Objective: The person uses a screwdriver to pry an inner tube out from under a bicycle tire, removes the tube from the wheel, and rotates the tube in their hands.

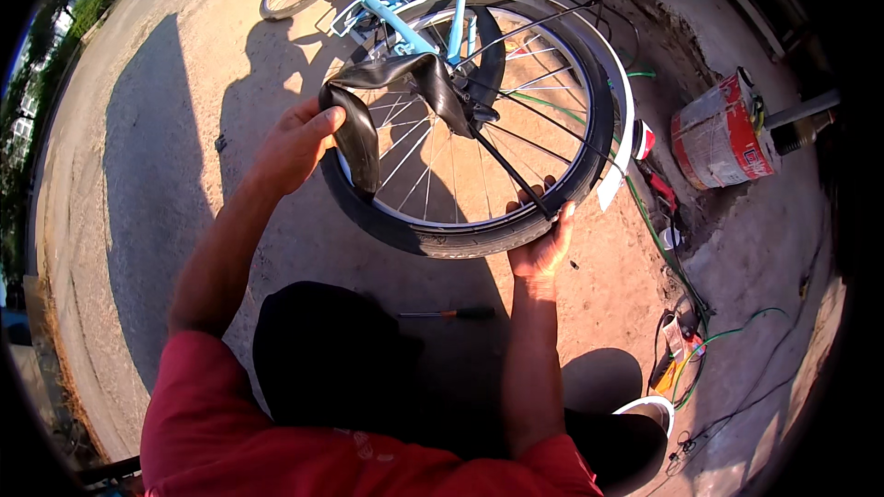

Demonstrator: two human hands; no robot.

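A bicycle wheel point(433, 175) with a black tyre point(442, 243) is in front of me, attached to a light blue bicycle point(396, 26). My left hand point(299, 147) pinches a folded, slack black inner tube point(357, 143) at the wheel's left side. Part of the tube hangs out over the spokes, and its lower end reaches the rim. At the lower right, my right hand point(541, 248) grips the tyre from below, its fingertips showing inside the rim beside a black mudguard stay. A white mudguard point(626, 129) curves around the wheel's right side.
A screwdriver point(460, 313) lies on the ground near my knees. On the right stands a red and white bucket point(723, 133). A green hose point(677, 262) and thin cables trail along that side. A white-rimmed container point(665, 402) is by my right leg.
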